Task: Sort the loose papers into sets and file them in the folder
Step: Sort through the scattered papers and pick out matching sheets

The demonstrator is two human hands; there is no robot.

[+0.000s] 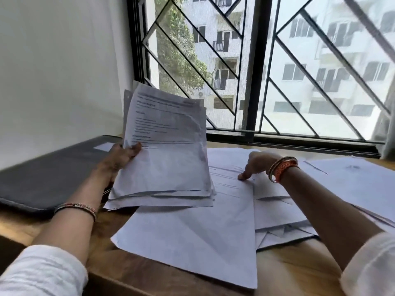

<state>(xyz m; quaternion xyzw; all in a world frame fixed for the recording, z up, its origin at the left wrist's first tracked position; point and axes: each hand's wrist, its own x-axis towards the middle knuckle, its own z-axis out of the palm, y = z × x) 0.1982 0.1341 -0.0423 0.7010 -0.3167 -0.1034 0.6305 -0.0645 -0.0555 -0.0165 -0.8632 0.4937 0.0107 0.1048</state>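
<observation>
White sleeves (40, 272) framed the bottom corners, and between them a large blank sheet (192, 238) lay flat on the wooden table (284, 272), its near corner reaching toward the table's front edge. Left of that sheet the left hand (118, 160) held a stack of papers (166, 150) tilted upright above the table, thumb pressed on the printed front page and fingers curled behind, out of sight. The stack hid part of the table and the sheet's far left edge. Further left of the sheet lay the dark grey folder (49, 174), closed and flat, with a pale label near its far corner; the left forearm crossed in front of its right end. At the sheet's far right edge the right hand (256, 165) rested with fingers bent downward, fingertips touching paper; whether it pinched the page could not be told. An orange bangle (282, 168) circled that wrist. Right of the sheet more loose papers (280, 212) overlapped in an untidy pile, partly covered by the right forearm, and others (350, 180) spread beyond. Behind everything stood a barred window (263, 67)
</observation>
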